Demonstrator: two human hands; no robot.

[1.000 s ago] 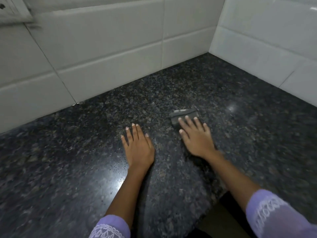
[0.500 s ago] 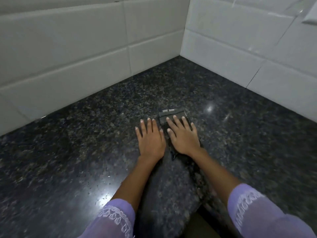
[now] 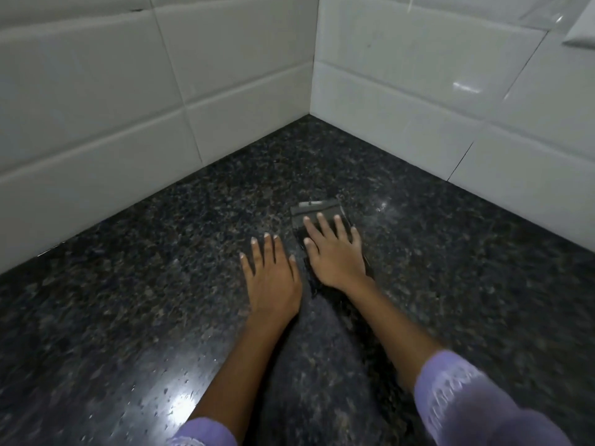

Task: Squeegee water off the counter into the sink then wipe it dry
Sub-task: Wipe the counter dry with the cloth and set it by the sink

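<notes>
A dark speckled granite counter (image 3: 161, 268) fills the lower view and runs into a tiled corner. A dark grey folded cloth (image 3: 317, 210) lies flat on it near the middle. My right hand (image 3: 333, 252) presses palm-down on the cloth with fingers spread, covering its near part. My left hand (image 3: 273, 278) rests flat on the bare counter just left of the cloth, fingers apart, holding nothing. No sink or squeegee is in view.
White wall tiles (image 3: 96, 107) stand along the left back edge and more white tiles (image 3: 450, 123) along the right, meeting at a corner (image 3: 310, 114). A bright light reflection (image 3: 183, 403) shines on the counter near the left forearm.
Both hands and the cloth have slid away from me toward the corner, and the hands now lie closer together. The view has turned right, bringing the corner nearer the centre.
</notes>
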